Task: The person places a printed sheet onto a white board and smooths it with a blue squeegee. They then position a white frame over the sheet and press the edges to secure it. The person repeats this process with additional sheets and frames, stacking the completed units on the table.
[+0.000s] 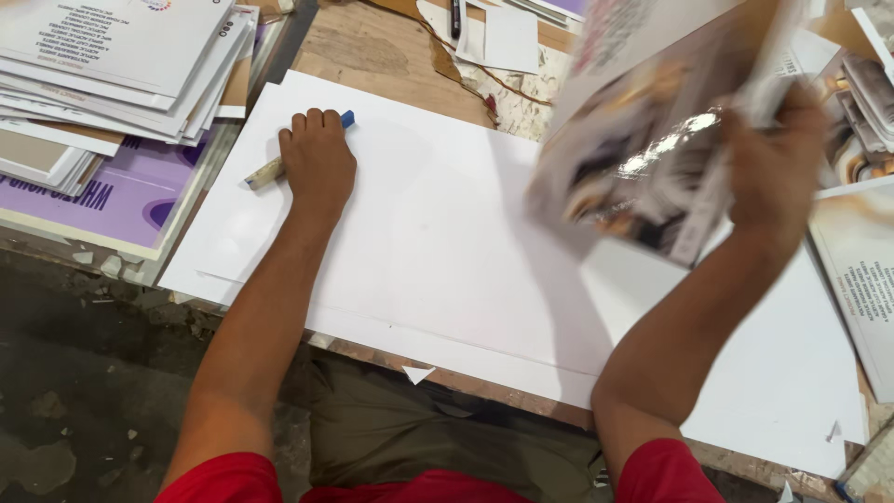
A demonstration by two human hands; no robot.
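A large white sheet [447, 251] covers the wooden worktable in front of me. My left hand [318, 163] rests on the sheet's far left part, closed around a slim tool with a blue tip and a pale taped handle [264, 173]. My right hand [778, 168] is raised over the sheet's right side and grips a glossy printed sheet [643, 140], which is blurred and bent in the air.
A stack of white printed cards [121, 65] lies at the far left over a purple printed board [112, 200]. More printed sheets [861, 270] lie at the right edge. Bare wood and paper scraps [391, 47] show beyond the white sheet.
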